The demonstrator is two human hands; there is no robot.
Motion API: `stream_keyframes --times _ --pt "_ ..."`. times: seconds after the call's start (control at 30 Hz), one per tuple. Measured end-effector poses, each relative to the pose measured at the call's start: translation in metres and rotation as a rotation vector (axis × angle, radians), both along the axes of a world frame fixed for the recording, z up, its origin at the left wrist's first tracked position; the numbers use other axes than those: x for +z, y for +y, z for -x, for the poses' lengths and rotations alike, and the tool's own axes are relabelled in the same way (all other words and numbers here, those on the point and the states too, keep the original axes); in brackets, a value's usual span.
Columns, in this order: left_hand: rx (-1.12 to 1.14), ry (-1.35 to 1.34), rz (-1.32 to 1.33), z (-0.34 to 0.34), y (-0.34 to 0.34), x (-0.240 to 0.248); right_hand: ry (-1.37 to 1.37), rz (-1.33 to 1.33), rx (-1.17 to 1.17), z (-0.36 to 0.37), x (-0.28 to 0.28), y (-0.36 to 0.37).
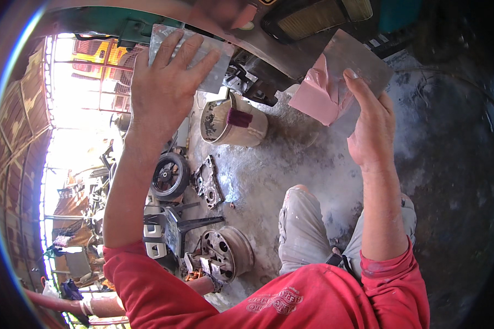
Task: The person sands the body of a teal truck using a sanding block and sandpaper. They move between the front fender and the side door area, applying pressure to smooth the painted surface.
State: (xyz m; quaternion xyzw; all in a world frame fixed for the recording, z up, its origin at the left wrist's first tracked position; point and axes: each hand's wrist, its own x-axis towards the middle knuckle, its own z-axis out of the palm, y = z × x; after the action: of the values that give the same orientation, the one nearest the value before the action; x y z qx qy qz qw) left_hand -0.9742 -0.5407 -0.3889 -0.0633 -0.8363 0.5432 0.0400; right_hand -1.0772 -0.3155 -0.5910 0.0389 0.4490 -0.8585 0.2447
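Observation:
My left hand (162, 96) has its fingers spread over the face of a flat grey metal spreader (218, 68), holding it up against the lower edge of a vehicle's body. The thumb of that hand is hidden. In my right hand (374, 129) is a second flat metal plate (365, 57), gripped with the thumb on top and the other fingers mostly underneath. A thick, smooth mass of pink body filler (317, 96) covers the plate's left side and reaches over its edge. The two plates are apart.
Above my hands runs the vehicle body with a lamp (321, 22). Below it, a dirty bucket (244, 127) with a dark red cloth on its rim stands on the concrete floor (269, 181). To the left lie a small wheel (170, 175), a metal part (207, 183) and a rusty rim (233, 252).

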Motion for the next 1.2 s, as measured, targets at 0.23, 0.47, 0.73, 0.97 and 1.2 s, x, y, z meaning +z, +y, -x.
stream_keyframes --times 0.23,0.47,0.73,0.97,1.2 --pt "-0.239 0.063 -0.07 0.032 0.015 0.006 0.013 0.015 0.04 -0.005 -0.002 -0.012" --pt "-0.26 0.011 -0.012 0.053 0.028 0.014 0.116 -0.074 0.034 -0.007 -0.005 -0.009" --pt "-0.324 0.074 -0.091 0.041 -0.013 -0.001 0.025 -0.011 0.046 -0.007 -0.006 -0.01" --pt "-0.072 0.059 -0.256 -0.018 -0.015 -0.013 -0.013 0.107 0.048 -0.003 -0.002 0.004" --pt "-0.36 -0.065 -1.424 -0.048 0.07 -0.083 -0.32 0.662 0.325 -0.014 -0.013 -0.011"
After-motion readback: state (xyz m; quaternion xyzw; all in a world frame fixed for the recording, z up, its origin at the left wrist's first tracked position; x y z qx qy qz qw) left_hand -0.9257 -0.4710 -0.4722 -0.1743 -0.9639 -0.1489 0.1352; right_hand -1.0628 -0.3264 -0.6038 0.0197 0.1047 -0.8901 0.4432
